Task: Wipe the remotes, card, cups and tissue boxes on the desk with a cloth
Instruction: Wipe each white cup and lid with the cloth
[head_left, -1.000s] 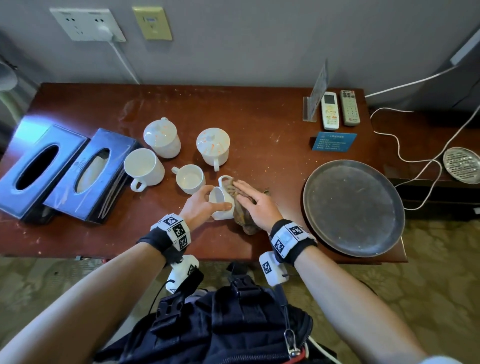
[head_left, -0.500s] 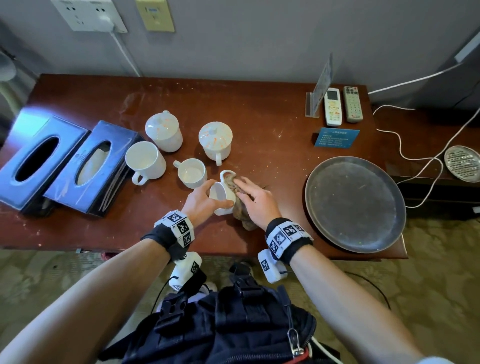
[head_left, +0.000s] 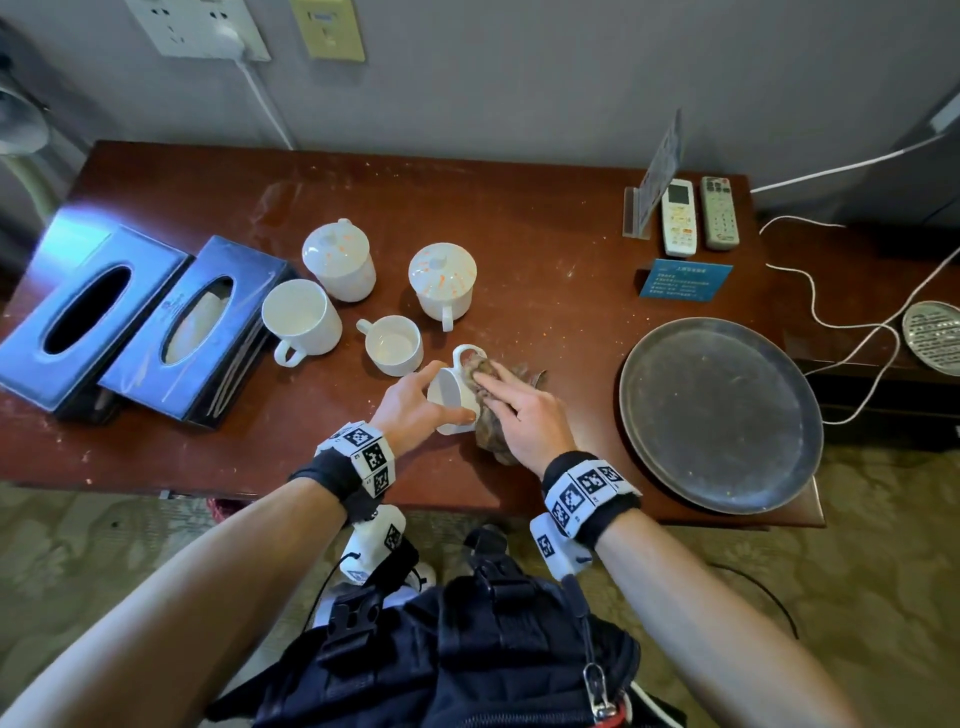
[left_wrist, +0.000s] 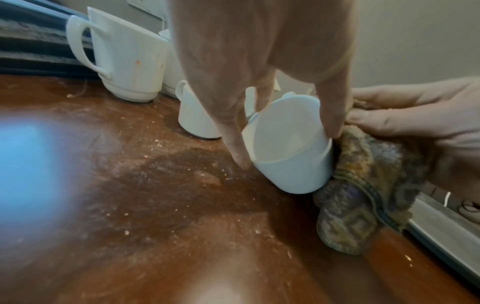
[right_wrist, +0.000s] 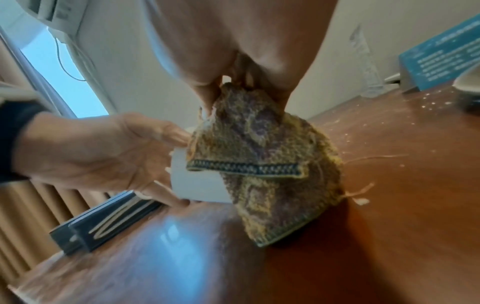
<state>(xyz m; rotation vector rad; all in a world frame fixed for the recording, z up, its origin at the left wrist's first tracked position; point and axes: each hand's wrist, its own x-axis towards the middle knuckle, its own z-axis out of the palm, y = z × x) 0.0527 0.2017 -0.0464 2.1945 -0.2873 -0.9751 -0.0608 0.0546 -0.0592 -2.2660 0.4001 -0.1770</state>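
A small white cup (head_left: 451, 397) lies tipped on its side near the desk's front edge, handle pointing away from me. My left hand (head_left: 441, 395) grips it by the rim, thumb on one side and fingers on the other (left_wrist: 233, 148). My right hand (head_left: 498, 387) holds a brown patterned cloth (head_left: 491, 426) and presses it against the cup's outer wall (left_wrist: 291, 164). The cloth (right_wrist: 259, 164) hangs bunched from my right fingers down to the desk. Four other white cups stand behind, two of them lidded (head_left: 340, 260) (head_left: 441, 280).
Two dark blue tissue boxes (head_left: 83, 312) (head_left: 202, 322) lie at the left. Two remotes (head_left: 678, 218) (head_left: 719, 213), a clear sign holder (head_left: 657, 171) and a blue card (head_left: 685, 280) sit at the back right. A round metal tray (head_left: 722, 415) overhangs the front right edge. White cables (head_left: 831, 322) trail right.
Both hands stay at the tipped cup. The right hand's fingers have shifted slightly with the cloth along the cup's side. My head has tilted a little.
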